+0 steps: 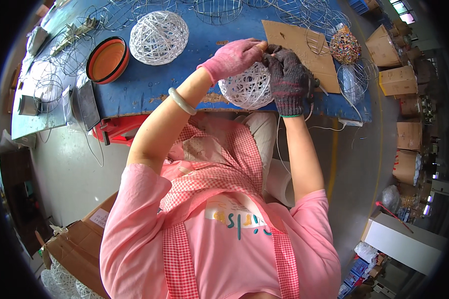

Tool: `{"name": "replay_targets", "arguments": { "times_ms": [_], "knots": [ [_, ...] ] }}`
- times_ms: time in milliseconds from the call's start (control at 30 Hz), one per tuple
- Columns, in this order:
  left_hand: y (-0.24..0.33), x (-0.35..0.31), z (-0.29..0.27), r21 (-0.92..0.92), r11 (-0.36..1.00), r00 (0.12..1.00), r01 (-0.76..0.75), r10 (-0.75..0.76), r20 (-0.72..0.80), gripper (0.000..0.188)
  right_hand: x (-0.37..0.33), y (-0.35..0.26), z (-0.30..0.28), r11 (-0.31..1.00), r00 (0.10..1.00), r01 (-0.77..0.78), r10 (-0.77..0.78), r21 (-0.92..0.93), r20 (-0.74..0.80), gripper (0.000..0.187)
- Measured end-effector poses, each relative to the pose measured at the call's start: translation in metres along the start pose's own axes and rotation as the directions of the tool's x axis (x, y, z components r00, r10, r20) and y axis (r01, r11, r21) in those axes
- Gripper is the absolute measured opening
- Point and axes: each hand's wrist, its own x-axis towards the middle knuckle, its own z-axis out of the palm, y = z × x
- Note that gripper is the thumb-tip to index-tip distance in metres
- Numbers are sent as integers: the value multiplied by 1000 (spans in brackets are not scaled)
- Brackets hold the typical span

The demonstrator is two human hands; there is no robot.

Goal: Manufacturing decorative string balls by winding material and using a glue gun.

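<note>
I see both gloved hands clasped on a white woven string ball (247, 87) at the near edge of the blue table (149, 84) — my left hand (234, 57), in a pink glove, curls over its top, my right hand (288, 77), in a dark glove, wraps its right side. A second white ball (158, 37) sits farther back, beside an orange bowl (108, 60) — a cardboard sheet (299, 52) lies right.

white woven string ball (247, 87) held at the blue table's (149, 84) near edge.
</note>
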Motion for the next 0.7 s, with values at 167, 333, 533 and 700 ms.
{"name": "replay_targets", "arguments": {
  "times_ms": [167,333,533,700],
  "knots": [
    [-2,-3,-15,108,937,931,-333,309,194,67,6,5,-7,994,996,-13,3,106,86,16],
    [10,-12,-12,106,954,950,-280,261,170,75,18,25,-25,984,980,-88,58,157,190,17],
    [17,-23,-14,107,978,972,-180,160,173,88,35,27,-30,995,947,-90,98,-39,307,20],
    [19,-25,-13,93,975,968,-201,183,172,87,29,48,-15,985,930,-168,168,-29,326,26]
  ]
}}
